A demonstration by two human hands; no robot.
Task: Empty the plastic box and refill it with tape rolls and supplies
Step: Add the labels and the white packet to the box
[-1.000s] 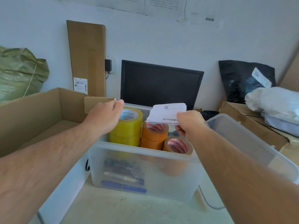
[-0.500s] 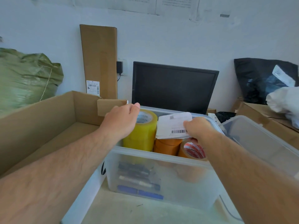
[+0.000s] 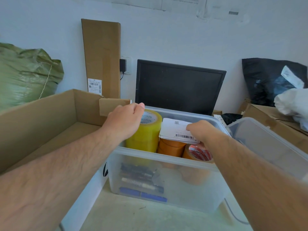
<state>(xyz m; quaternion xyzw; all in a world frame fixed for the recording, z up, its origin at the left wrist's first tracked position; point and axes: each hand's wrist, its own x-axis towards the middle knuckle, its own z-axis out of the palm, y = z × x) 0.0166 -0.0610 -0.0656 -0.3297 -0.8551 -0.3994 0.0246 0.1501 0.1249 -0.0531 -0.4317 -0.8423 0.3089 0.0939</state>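
A clear plastic box (image 3: pixel 166 160) stands in the middle of the table. Inside it a stack of yellow tape rolls (image 3: pixel 146 135) stands at the left, with orange tape rolls (image 3: pixel 171 146) beside it and a brown roll with a red-striped core (image 3: pixel 198 154) at the right. Pens and small tools (image 3: pixel 141 179) show through the front wall. My left hand (image 3: pixel 124 121) grips the top yellow roll. My right hand (image 3: pixel 202 133) pinches a stack of white barcode labels (image 3: pixel 175 130) that lies flat on top of the orange rolls.
An open cardboard box (image 3: pixel 50 117) stands to the left, touching the plastic box. The clear lid (image 3: pixel 266 140) leans at the right. Behind are a dark monitor (image 3: pixel 178 87), an upright cardboard piece (image 3: pixel 101 55), a green sack (image 3: pixel 25 74) and black and white bags (image 3: pixel 270 80).
My right hand has lowered the white labels from above the box down onto the orange rolls. My left hand has stayed on the yellow roll.
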